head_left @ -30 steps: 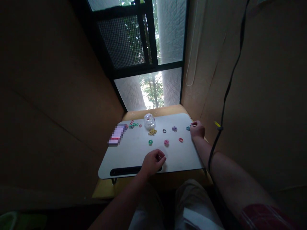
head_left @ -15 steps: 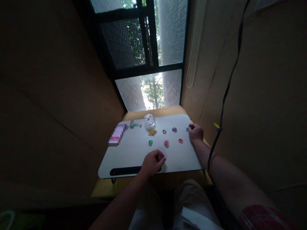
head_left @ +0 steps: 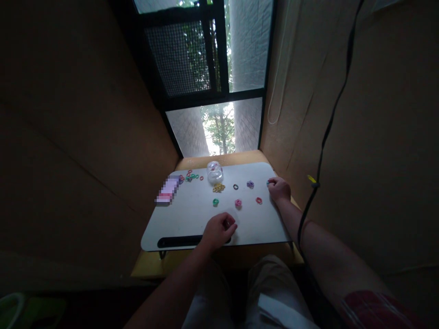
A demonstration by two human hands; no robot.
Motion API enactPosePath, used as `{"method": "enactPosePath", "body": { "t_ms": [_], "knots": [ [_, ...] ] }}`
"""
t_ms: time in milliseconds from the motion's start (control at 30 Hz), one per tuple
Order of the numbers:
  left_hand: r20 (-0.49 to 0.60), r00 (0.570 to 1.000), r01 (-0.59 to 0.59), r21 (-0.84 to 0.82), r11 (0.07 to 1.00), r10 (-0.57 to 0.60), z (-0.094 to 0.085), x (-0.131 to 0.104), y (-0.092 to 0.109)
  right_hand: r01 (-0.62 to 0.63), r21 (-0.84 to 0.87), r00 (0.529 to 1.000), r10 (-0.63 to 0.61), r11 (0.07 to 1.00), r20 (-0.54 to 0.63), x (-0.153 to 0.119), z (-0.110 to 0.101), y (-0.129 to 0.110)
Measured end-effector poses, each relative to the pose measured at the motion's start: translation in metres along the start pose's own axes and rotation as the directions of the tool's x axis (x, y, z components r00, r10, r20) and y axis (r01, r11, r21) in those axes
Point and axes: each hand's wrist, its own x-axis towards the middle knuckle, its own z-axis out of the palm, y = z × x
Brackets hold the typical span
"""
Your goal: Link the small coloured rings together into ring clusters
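Observation:
My left hand (head_left: 219,230) is over the front of the white board (head_left: 185,217), fingers curled together; whatever they hold is too small to make out. At the board's right edge, my right hand (head_left: 279,189) has its fingers pinched at a small blue ring bundle (head_left: 268,183). Between the hands lie a red bundle (head_left: 259,200), a pink one (head_left: 238,203) and a green one (head_left: 216,202). Behind these are a purple bundle (head_left: 250,184), a dark ring (head_left: 235,187) and a yellow pile (head_left: 218,188). A clear jar (head_left: 215,172) stands at the back.
Red and green rings (head_left: 192,177) lie at the back left, beside a blurred pinkish phone-like object (head_left: 168,190). A black slot (head_left: 180,241) runs along the board's front. On the right, a dark cable (head_left: 324,132) hangs before my right arm.
The view has shifted slightly. Both hands keep nearly the same places and finger poses, and the ring bundles lie as before.

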Motion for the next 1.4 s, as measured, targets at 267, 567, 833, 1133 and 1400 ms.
{"method": "enactPosePath", "body": {
  "t_ms": [267, 567, 833, 1133, 1400],
  "knots": [
    [-0.007, 1.000, -0.004, 0.002, 1.000, 0.004, 0.001, 0.000, -0.001, 0.028, -0.019, 0.997, -0.027, 0.999, 0.073, -0.002, -0.003, 0.002],
    [-0.001, 1.000, -0.010, 0.011, 1.000, 0.010, -0.001, 0.000, 0.002, 0.114, -0.134, 0.990, -0.102, 0.984, 0.093, -0.005, 0.001, 0.003],
    [-0.005, 1.000, -0.025, 0.011, 1.000, 0.025, -0.001, 0.000, 0.001, 0.145, -0.225, 0.986, -0.124, 0.963, 0.108, -0.008, 0.002, 0.000],
    [-0.017, 0.999, -0.033, 0.001, 0.999, 0.033, -0.001, -0.003, 0.001, 0.013, 0.123, 1.000, -0.013, 0.992, 0.004, -0.014, -0.008, 0.000],
    [-0.025, 0.998, -0.049, 0.014, 0.999, 0.050, 0.000, -0.003, -0.004, -0.019, 0.169, 0.999, 0.024, 0.985, -0.029, -0.064, -0.033, -0.004]
  ]
}}
